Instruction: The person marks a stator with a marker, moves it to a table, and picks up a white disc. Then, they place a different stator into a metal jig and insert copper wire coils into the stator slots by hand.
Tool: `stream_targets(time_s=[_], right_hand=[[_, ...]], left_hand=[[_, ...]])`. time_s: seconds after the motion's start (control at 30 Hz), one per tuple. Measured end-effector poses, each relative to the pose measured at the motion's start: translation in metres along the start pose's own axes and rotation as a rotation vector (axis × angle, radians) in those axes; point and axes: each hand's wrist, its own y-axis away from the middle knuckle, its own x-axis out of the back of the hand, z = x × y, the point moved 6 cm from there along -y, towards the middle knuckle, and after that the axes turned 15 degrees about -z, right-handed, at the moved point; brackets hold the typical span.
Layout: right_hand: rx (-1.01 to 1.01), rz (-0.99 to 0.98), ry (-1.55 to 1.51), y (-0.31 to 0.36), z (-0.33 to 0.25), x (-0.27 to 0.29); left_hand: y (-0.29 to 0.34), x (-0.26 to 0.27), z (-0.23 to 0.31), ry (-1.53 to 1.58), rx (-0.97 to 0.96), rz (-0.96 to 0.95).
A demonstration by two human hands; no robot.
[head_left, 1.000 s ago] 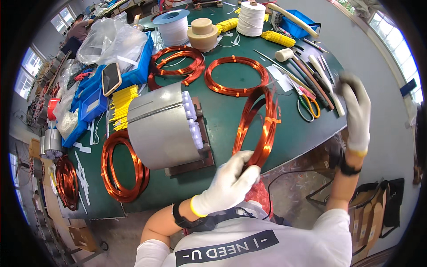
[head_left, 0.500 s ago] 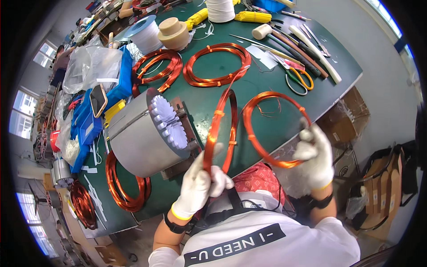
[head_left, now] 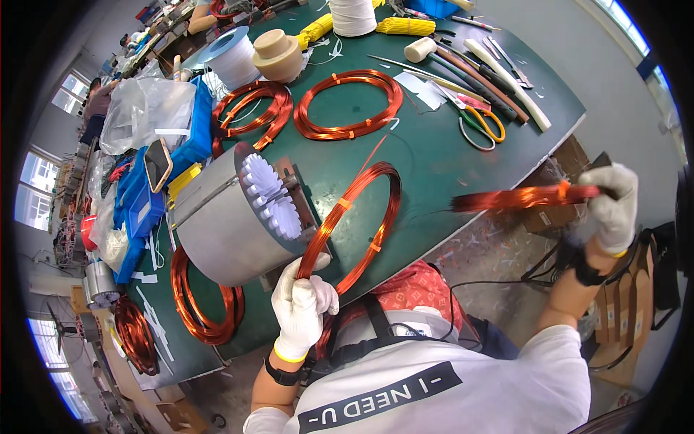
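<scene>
Motor-winding workshop | copper wire coils [head_left: 347,105] | steel stator [head_left: 231,217] | green workbench [head_left: 434,166]

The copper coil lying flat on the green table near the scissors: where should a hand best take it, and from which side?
Probably at one of the orange tape ties on the near rim of the flat copper coil, coming from above. It lies flat as an open ring, so fingers can hook under the bundle there. The ties keep the thin wires together. The scissors and hand tools crowd the right side, so approach from the front edge.
</scene>
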Motion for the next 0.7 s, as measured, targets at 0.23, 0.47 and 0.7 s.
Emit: stream_targets(time_s=[0.23, 0.47, 0.7], right_hand=[[-0.053, -0.04, 0.904, -0.052, -0.033, 0.0], [-0.048, 0.845, -0.258, -0.032, 0.068, -0.069], [-0.356, 0.565, -0.159, -0.04, 0.168, -0.125]], left_hand=[[-0.003, -0.005, -0.001, -0.019, -0.021, 0.003], [-0.004, -0.009, -0.011, 0.044, -0.054, -0.001], [-0.003, -0.008, -0.015, 0.061, -0.063, -0.029]])
